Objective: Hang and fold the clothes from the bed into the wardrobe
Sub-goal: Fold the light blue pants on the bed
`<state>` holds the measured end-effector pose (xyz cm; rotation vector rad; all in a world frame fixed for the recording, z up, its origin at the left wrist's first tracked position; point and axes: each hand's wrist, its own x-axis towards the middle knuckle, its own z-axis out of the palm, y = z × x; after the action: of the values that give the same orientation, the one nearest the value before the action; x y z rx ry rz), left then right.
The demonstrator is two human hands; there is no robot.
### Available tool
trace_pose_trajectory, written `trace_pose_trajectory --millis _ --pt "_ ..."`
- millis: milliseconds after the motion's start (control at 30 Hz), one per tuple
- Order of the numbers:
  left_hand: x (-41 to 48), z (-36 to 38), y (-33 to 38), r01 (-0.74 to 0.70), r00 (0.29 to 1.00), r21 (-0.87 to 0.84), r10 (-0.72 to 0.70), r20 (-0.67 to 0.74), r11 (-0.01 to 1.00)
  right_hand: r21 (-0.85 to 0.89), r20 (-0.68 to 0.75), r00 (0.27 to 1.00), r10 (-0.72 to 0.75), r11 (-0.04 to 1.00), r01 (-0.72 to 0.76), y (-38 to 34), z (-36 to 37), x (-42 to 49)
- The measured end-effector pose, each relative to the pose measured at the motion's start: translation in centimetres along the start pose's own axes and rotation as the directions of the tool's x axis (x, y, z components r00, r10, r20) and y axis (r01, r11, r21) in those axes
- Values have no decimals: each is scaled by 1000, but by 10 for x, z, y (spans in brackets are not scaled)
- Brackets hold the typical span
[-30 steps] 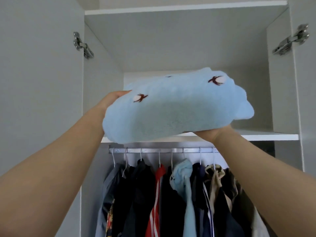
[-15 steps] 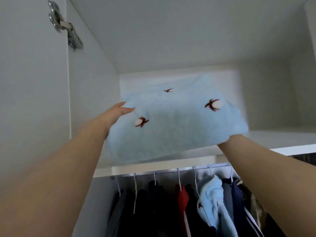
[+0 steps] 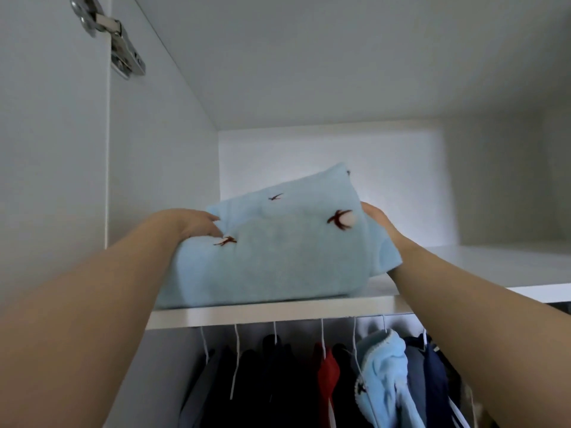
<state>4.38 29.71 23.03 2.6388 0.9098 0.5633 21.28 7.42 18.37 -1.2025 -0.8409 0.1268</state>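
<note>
A folded light-blue fleece garment [image 3: 278, 257] with small dark red bird marks lies with its front edge on the wardrobe's white top shelf [image 3: 278, 313], its back tilted up. My left hand [image 3: 191, 223] holds its left end, fingers over the top fold. At the right end, my right hand [image 3: 378, 220] holds the garment, with most of its fingers hidden behind the cloth.
Below the shelf, several clothes [image 3: 327, 375] hang on white hangers, among them a red one and a light-blue fleece [image 3: 383, 366]. The open left door carries a metal hinge [image 3: 114, 38]. The shelf stretches bare to the right [image 3: 494, 264].
Both hands have pushed the blue garment forward and down into the top compartment, and its front edge now rests on the shelf. The view has moved closer and tilted up.
</note>
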Motion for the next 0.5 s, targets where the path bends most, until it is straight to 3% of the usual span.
trace_pose_trajectory --millis 67,133,233,333,433,500 --pt "0 10 -4 9 1000 160 -11 15 987 -12 44 991 126 992 -125 6 -6 2" --pt "-1 13 -4 37 999 177 -39 9 984 -76 13 982 191 979 -189 3 -7 2" --pt "-9 12 7 38 998 197 -27 -59 980 -16 -108 993 51 998 -53 -3 -12 3" --pt "-19 13 25 -27 980 238 72 -183 971 -31 -277 950 -143 990 140 -29 -12 -2" --pt "-29 13 41 -177 954 82 192 -230 981 -314 -55 936 -349 896 315 -54 1 -12" --pt "-37 16 44 -272 942 -23 261 -211 962 -465 246 943 -222 827 316 -56 13 -23"
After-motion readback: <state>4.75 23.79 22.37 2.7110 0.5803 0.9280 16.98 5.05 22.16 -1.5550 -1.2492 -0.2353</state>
